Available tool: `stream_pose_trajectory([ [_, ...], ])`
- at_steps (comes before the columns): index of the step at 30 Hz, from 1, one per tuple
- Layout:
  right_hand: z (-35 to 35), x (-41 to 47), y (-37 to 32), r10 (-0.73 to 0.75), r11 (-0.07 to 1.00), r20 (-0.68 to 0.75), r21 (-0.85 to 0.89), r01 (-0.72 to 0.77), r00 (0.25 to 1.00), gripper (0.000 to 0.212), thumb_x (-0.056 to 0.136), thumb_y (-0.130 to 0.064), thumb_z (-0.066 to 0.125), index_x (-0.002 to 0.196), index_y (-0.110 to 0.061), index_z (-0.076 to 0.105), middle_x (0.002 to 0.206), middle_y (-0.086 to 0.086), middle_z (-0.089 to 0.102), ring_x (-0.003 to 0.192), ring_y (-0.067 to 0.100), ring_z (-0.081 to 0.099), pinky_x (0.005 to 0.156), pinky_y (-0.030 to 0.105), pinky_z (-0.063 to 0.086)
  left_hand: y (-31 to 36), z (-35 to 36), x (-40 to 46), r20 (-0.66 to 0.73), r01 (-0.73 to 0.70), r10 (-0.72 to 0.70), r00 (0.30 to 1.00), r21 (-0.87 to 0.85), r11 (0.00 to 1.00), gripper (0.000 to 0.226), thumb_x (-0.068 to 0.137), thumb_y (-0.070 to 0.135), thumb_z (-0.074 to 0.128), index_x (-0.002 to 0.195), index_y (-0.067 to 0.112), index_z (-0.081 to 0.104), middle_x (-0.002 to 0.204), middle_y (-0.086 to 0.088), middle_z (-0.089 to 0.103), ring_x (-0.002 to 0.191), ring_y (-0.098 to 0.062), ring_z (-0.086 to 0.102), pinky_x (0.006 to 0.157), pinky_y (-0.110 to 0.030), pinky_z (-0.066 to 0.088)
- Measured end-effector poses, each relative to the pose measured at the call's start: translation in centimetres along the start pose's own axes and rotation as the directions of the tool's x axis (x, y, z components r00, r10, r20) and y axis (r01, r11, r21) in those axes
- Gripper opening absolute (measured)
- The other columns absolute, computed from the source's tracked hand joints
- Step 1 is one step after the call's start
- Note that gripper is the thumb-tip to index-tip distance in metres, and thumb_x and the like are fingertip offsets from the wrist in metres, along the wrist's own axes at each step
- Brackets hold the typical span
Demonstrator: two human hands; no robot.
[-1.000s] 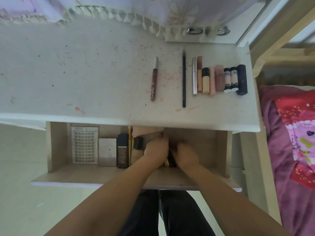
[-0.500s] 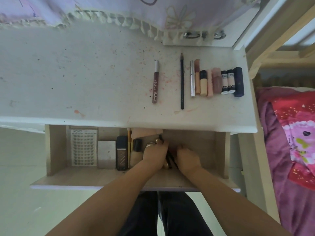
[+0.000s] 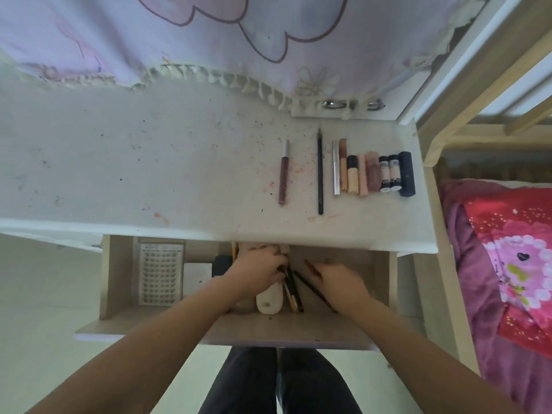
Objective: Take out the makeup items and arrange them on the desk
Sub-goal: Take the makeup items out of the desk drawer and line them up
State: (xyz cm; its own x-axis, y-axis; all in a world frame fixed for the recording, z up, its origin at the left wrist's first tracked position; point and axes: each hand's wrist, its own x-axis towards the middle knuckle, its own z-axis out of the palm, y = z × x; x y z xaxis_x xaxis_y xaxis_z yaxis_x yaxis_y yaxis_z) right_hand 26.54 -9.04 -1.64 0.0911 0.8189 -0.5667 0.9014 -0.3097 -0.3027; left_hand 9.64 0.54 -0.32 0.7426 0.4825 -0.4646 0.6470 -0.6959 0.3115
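Both hands are inside the open drawer (image 3: 382, 282) under the white desk (image 3: 149, 162). My left hand (image 3: 257, 271) closes its fingers on thin dark sticks (image 3: 291, 289) beside a white tube (image 3: 269, 300). My right hand (image 3: 340, 282) grips a dark pencil (image 3: 310, 286) that slants across the drawer floor. On the desk lie a dark red lip liner (image 3: 283, 171), a long black pencil (image 3: 320, 171) and a row of several tubes and lipsticks (image 3: 373, 173) at the right.
The drawer's left side holds a lash tray (image 3: 161, 273), a grey square case (image 3: 197, 276) and a black bottle (image 3: 222, 264). A lilac cloth (image 3: 209, 34) hangs at the desk's back. A bed with pink bedding (image 3: 507, 264) stands close on the right.
The hands have drawn apart inside the drawer: the right moved right with a dark pencil, the left shifted up onto thin sticks. The white tube now shows. The camera tilted upward.
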Motion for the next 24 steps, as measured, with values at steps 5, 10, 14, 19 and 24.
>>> stream_pose_trajectory([
  [5,-8.6,-3.5,-2.0,-0.134,0.960,-0.007,0.247,0.131,0.991,0.022,0.095,-0.031,0.051,0.116,-0.024,0.056,0.094,-0.011,0.057,0.084,0.001,0.054,0.076,0.015,0.045,-1.3,-7.5,-3.8,-0.081,0.056,-0.124,0.989,-0.569,0.820,0.005,0.089,0.025,0.061,0.093,0.027,0.061,0.092,0.012,0.063,0.087,-0.002,0.059,0.079,-0.021,0.048],
  [10,-16.7,-0.4,-4.4,0.008,0.903,-0.300,0.413,0.122,0.954,0.051,0.096,-0.027,0.051,0.143,-0.019,0.034,0.078,-0.007,0.056,0.067,-0.002,0.051,0.065,0.000,0.038,-4.1,-15.2,-1.3,-0.135,0.056,-0.269,0.954,-0.799,0.598,0.005,0.093,0.017,0.055,0.093,0.017,0.060,0.088,0.001,0.069,0.085,-0.013,0.067,0.075,-0.028,0.053],
  [14,-19.1,5.1,-7.1,0.062,0.958,-0.312,0.286,0.031,0.948,0.051,0.099,-0.023,0.045,0.144,-0.015,0.023,0.084,0.004,0.058,0.068,0.012,0.055,0.063,0.009,0.038,-6.5,-18.3,4.0,0.034,0.218,-0.271,0.962,-0.695,0.685,0.012,0.097,0.016,0.044,0.092,0.010,0.051,0.089,-0.006,0.067,0.080,-0.018,0.065,0.068,-0.029,0.052],
  [19,-18.0,9.3,-8.1,0.100,0.995,-0.312,0.053,-0.087,0.945,0.030,0.097,-0.014,0.043,0.126,-0.010,0.036,0.088,0.005,0.060,0.077,0.021,0.054,0.076,0.037,0.040,-5.8,-17.4,9.5,0.049,0.335,-0.350,0.936,-0.439,0.834,0.026,0.094,0.029,0.052,0.100,0.003,0.052,0.099,-0.015,0.062,0.089,-0.030,0.064,0.083,-0.039,0.054],
  [24,-17.2,10.4,-7.2,0.105,0.994,-0.330,0.013,-0.107,0.938,0.029,0.096,-0.010,0.045,0.124,-0.006,0.038,0.100,0.012,0.062,0.075,0.022,0.053,0.061,0.031,0.039,-4.2,-16.0,11.3,-0.093,0.284,-0.391,0.916,-0.540,0.793,0.029,0.093,0.029,0.054,0.108,0.006,0.047,0.092,-0.013,0.065,0.078,-0.029,0.067,0.074,-0.042,0.057],
])
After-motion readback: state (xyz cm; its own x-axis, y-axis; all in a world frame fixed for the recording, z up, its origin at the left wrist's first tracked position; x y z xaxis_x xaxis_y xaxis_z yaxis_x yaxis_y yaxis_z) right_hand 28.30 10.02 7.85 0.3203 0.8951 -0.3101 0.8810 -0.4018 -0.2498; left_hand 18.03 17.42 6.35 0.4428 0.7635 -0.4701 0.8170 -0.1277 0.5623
